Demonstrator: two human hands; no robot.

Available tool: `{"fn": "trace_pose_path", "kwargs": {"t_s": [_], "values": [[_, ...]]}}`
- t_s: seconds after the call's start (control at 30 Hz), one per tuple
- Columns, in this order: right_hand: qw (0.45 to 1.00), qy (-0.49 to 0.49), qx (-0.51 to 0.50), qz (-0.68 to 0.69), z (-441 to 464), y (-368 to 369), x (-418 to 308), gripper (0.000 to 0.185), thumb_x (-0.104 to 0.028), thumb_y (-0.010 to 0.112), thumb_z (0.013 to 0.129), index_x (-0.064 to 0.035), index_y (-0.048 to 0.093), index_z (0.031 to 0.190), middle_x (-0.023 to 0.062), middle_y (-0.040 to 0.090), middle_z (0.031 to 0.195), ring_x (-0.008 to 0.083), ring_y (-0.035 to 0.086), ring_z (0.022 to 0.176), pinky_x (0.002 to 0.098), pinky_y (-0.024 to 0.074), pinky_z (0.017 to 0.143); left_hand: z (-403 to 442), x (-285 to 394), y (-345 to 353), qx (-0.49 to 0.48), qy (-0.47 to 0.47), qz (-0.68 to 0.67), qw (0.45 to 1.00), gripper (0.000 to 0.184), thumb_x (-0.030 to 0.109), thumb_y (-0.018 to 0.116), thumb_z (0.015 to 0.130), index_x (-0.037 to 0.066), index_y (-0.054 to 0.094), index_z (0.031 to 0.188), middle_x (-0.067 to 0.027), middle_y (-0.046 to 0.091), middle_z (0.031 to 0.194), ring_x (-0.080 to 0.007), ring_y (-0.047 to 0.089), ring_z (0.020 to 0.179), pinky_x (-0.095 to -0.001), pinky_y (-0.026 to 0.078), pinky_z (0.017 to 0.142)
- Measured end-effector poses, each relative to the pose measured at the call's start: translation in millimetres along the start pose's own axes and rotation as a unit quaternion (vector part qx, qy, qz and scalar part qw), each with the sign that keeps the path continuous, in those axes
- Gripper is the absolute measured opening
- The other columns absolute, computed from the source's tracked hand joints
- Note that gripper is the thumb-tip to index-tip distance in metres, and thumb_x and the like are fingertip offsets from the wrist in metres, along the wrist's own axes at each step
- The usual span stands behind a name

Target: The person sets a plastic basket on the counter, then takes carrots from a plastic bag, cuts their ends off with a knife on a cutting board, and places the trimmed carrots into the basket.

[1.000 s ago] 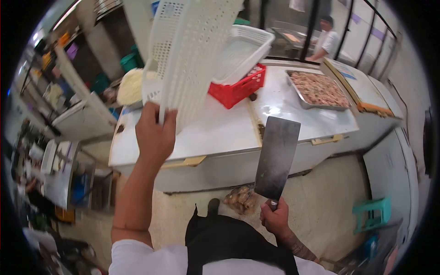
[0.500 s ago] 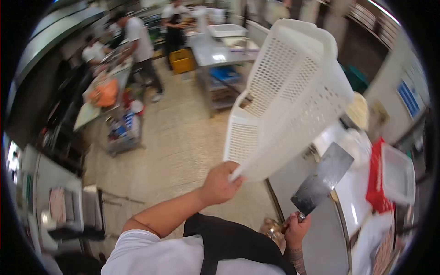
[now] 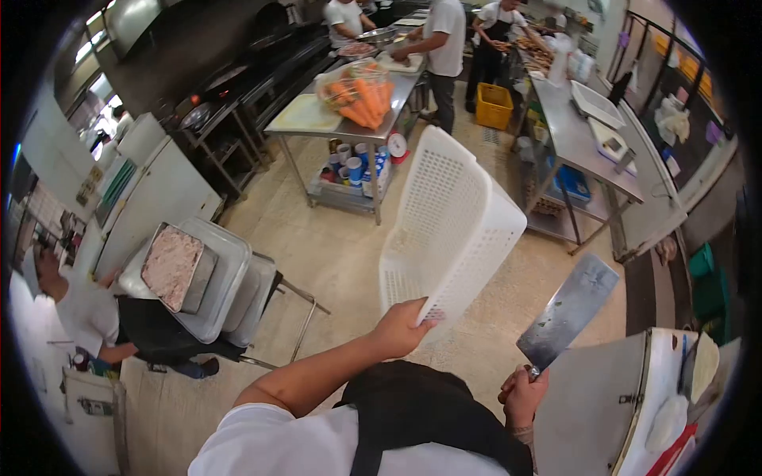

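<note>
My left hand grips the near rim of a white perforated plastic basket, which is tipped on its side in front of me. No food shows on the part of its inside that I can see. In my right hand is the handle of a cleaver. Its broad steel blade points up and away from me, with small dark bits stuck to it. Blade and basket are apart, both held above the floor.
A steel table ahead bears a bag of carrots. At left, a metal pan of minced meat sits on stacked trays beside a person. Other people work at the back. Another steel table stands right, a white cabinet near right.
My view has swung left, bringing the carrot table and meat pan closer to the middle. The basket sits lower in view. Both hands keep their holds.
</note>
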State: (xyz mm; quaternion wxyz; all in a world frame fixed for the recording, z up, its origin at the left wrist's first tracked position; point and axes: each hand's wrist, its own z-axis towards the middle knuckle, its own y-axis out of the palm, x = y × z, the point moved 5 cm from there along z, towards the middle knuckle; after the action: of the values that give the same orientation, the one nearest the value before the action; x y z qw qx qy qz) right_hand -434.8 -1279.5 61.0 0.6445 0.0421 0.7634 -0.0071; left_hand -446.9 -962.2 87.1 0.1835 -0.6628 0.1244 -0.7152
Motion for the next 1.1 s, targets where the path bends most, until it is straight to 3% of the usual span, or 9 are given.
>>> {"fn": "trace_pose_path", "kwargs": {"t_s": [0.13, 0.17, 0.27, 0.3, 0.63, 0.73, 0.93, 1.03, 1.1], "values": [[0.993, 0.012, -0.105, -0.054, 46.5, 63.1, 26.6, 0.031, 0.0, 0.055, 0.099, 0.0005, 0.051, 0.129, 0.0018, 0.051, 0.065, 0.0123, 0.052, 0.045, 0.0282, 0.0423, 0.039, 18.3, -24.5, -66.1, 0.066, -0.025, 0.017, 0.997, 0.026, 0.013, 0.063, 0.1, 0.0, 0.065, 0.122, -0.0237, 0.072, 0.106, -0.0435, 0.07, 0.102, -0.0465, 0.054, 0.088], [0.991, 0.028, -0.114, -0.066, 27.5, 69.4, 0.4, 0.029, 0.0, 0.056, 0.099, 0.0012, 0.052, 0.128, 0.002, 0.052, 0.065, 0.0122, 0.052, 0.045, 0.028, 0.0427, 0.04, 7.7, 5.1, -85.5, 0.055, -0.055, 0.035, 0.996, 0.026, 0.013, 0.064, 0.1, 0.001, 0.066, 0.123, -0.0237, 0.073, 0.108, -0.0418, 0.071, 0.103, -0.0451, 0.055, 0.089], [0.984, 0.052, -0.166, -0.05, 66.9, 116.4, 0.2, 0.011, 0.0, 0.06, 0.097, -0.0035, 0.051, 0.101, 0.0031, 0.054, 0.066, 0.0115, 0.054, 0.046, 0.0286, 0.0422, 0.038, 23.9, -3.8, -111.0, 0.065, -0.107, 0.076, 0.989, 0.028, 0.014, 0.065, 0.099, 0.002, 0.068, 0.124, -0.0239, 0.074, 0.111, -0.0387, 0.073, 0.105, -0.0428, 0.055, 0.09], [0.982, 0.047, -0.177, -0.038, 82.6, 129.7, 5.2, 0.012, -0.001, 0.061, 0.097, -0.0038, 0.05, 0.1, 0.0022, 0.054, 0.068, 0.0109, 0.054, 0.047, 0.0283, 0.0424, 0.038, 30.2, -5.5, -119.2, 0.061, -0.113, 0.081, 0.988, 0.028, 0.015, 0.065, 0.1, 0.003, 0.068, 0.125, -0.0238, 0.074, 0.11, -0.039, 0.073, 0.103, -0.043, 0.055, 0.089], [0.954, 0.054, -0.286, -0.072, 220.9, 254.9, -19.5, 0.021, 0.0, 0.061, 0.096, -0.0001, 0.059, 0.118, -0.0006, 0.055, 0.069, 0.0081, 0.053, 0.052, 0.0275, 0.0472, 0.047, 119.0, -33.5, -185.0, 0.102, -0.147, 0.072, 0.981, 0.028, 0.017, 0.066, 0.1, 0.006, 0.069, 0.126, -0.0203, 0.076, 0.109, -0.0369, 0.074, 0.104, -0.0414, 0.056, 0.089], [0.938, 0.059, -0.319, -0.12, 256.5, 279.3, -13.8, 0.03, 0.0, 0.061, 0.097, 0.0013, 0.058, 0.127, -0.0006, 0.056, 0.069, 0.0081, 0.054, 0.052, 0.0276, 0.0478, 0.048, 136.5, -51.8, -196.0, 0.136, -0.153, 0.051, 0.977, 0.025, 0.02, 0.065, 0.102, 0.003, 0.068, 0.119, -0.0238, 0.072, 0.102, -0.0453, 0.069, 0.098, -0.0469, 0.054, 0.082], [0.918, 0.065, -0.368, -0.133, 311.9, 333.6, -18.1, 0.037, 0.0, 0.062, 0.097, 0.001, 0.058, 0.134, -0.0006, 0.058, 0.069, 0.0072, 0.055, 0.054, 0.027, 0.0478, 0.05, 169.0, -77.7, -229.2, 0.196, -0.177, 0.061, 0.963, 0.03, 0.019, 0.067, 0.099, 0.004, 0.067, 0.125, -0.0238, 0.074, 0.106, -0.043, 0.07, 0.101, -0.0448, 0.055, 0.087], [0.908, 0.064, -0.39, -0.139, 323.0, 354.3, -13.2, 0.037, -0.001, 0.062, 0.097, 0.0003, 0.059, 0.134, -0.0012, 0.058, 0.07, 0.007, 0.054, 0.054, 0.0266, 0.0473, 0.05, 174.8, -86.3, -256.8, 0.207, -0.214, 0.051, 0.953, 0.03, 0.014, 0.069, 0.098, 0.005, 0.068, 0.126, -0.0186, 0.076, 0.112, -0.0324, 0.074, 0.106, -0.0408, 0.055, 0.093], [0.903, 0.062, -0.403, -0.139, 329.0, 374.9, -13.5, 0.037, -0.002, 0.063, 0.097, -0.0003, 0.06, 0.134, -0.0016, 0.058, 0.07, 0.0067, 0.054, 0.054, 0.0264, 0.0471, 0.05, 180.9, -92.5, -283.6, 0.234, -0.19, 0.043, 0.952, 0.029, 0.014, 0.069, 0.098, 0.004, 0.069, 0.124, -0.0208, 0.075, 0.109, -0.0374, 0.073, 0.104, -0.0418, 0.055, 0.09]]}}
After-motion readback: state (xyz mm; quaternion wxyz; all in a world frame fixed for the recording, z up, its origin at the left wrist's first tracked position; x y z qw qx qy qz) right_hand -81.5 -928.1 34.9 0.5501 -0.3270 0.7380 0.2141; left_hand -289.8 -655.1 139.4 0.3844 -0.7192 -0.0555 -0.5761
